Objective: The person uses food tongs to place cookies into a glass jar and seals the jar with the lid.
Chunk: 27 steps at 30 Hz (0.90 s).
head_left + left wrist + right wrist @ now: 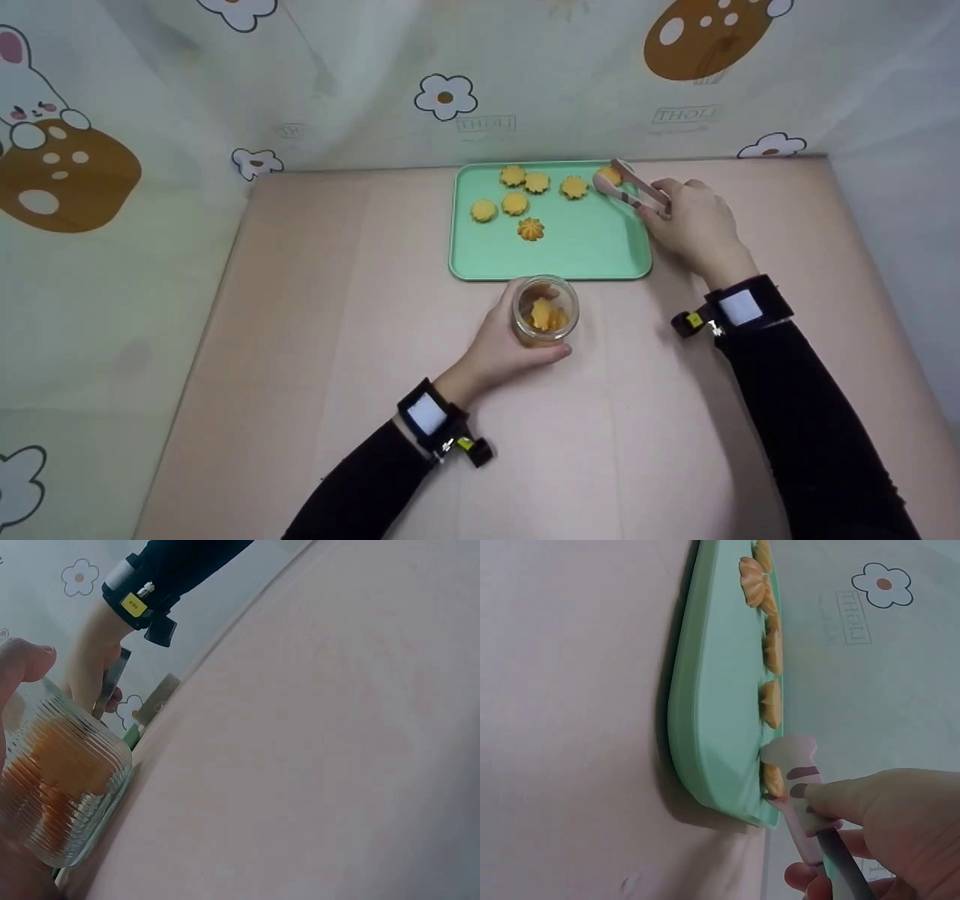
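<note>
My left hand (504, 341) grips a ribbed glass jar (568, 292) just in front of the tray; a few cookies (541, 313) lie inside it. In the left wrist view the jar (97, 739) is seen from its side, with orange-brown cookies behind the ribbed glass. My right hand (696, 225) holds a pair of small tongs (637, 187) over the tray's far right corner. The tongs' tips stand on either side of a flower-shaped cookie (773, 781); whether they squeeze it I cannot tell.
A green tray (585, 255) lies at the back of the pink table (300, 300). Several more cookies (531, 229) are spread over its left and back parts. Behind the table hangs a patterned cloth (360, 90), close to the tray's far edge.
</note>
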{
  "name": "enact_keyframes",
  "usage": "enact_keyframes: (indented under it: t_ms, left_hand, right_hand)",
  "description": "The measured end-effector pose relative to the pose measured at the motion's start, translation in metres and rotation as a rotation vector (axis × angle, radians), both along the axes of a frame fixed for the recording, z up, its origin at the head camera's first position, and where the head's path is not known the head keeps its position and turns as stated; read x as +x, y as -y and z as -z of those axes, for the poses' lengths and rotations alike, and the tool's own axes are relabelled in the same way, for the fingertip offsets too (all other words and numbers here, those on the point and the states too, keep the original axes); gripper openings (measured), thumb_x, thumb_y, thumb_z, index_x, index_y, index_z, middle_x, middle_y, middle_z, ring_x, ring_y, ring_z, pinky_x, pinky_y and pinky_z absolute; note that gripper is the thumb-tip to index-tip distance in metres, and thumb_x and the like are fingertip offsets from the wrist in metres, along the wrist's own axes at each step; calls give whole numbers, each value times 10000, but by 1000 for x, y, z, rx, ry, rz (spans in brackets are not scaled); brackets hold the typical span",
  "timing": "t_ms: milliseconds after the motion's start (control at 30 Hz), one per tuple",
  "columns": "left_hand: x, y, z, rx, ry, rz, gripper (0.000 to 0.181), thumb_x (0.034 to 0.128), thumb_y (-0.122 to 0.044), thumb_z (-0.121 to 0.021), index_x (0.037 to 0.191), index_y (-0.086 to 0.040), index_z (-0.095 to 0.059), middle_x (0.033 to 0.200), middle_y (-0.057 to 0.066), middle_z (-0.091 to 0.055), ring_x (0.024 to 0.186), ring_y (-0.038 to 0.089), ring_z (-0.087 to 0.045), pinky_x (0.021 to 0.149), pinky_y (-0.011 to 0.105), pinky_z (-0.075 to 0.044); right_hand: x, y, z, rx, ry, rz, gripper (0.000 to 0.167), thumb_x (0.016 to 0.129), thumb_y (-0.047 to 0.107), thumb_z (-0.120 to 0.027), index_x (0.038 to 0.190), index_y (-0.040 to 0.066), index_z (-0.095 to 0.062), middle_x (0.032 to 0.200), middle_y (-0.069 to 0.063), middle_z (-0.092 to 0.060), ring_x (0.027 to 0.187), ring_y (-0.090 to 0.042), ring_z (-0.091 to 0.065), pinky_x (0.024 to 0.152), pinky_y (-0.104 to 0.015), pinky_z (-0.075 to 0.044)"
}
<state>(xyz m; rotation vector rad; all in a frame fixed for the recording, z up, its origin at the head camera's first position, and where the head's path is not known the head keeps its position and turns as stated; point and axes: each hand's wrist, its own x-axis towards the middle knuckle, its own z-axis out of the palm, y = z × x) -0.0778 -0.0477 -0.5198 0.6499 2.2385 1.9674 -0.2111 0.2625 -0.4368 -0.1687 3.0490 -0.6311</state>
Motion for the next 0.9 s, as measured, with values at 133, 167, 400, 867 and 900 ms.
enact_keyframes:
  t_ms: [133, 167, 400, 867, 900]
  left_hand:
    - [0, 0, 0, -17, -6, -7, 897, 779, -285, -1007, 1512, -210, -496, 1397, -32, -647, 1359, 124, -576, 1208, 398, -443]
    - [0, 0, 0, -18, -6, -8, 897, 779, -286, -1007, 1512, -211, -496, 1397, -32, -647, 1359, 124, -576, 1208, 399, -443]
    - [0, 0, 0, -15, -6, -8, 891, 790, -285, -1004, 1516, -196, -495, 1396, -31, -649, 1359, 137, -579, 1208, 398, -441]
    - [1, -1, -7, 19, 26, -5, 912, 756, -150, -1008, 1513, -154, -500, 1413, 34, -651, 1371, 187, -578, 1219, 406, -432]
    - [1, -2, -8, 16, 29, -8, 908, 755, -136, -1005, 1510, -145, -501, 1411, 42, -652, 1368, 189, -578, 1217, 403, -433]
  right_hand:
    - [1, 1, 0, 14, -31, -8, 530, 1056, 314, -680, 1463, -22, -622, 1101, -293, -644, 1012, -502, -646, 818, -673, -523]
    - [1, 1, 1, 18, -39, -9, 524, 1056, 305, -682, 1455, -30, -626, 1102, -298, -644, 1002, -505, -649, 807, -673, -527]
    - [2, 0, 5, 33, -63, -13, 484, 1063, 280, -659, 1428, -36, -641, 1129, -285, -635, 920, -491, -638, 776, -656, -533]
    - [28, -9, -12, 6, -205, -65, 442, 1037, 298, -629, 1300, -48, -708, 1007, -192, -649, 802, -371, -590, 648, -565, -492]
    - [32, -8, -15, 0, -225, -65, 433, 1030, 294, -633, 1281, -49, -716, 1000, -190, -657, 799, -367, -594, 644, -567, -497]
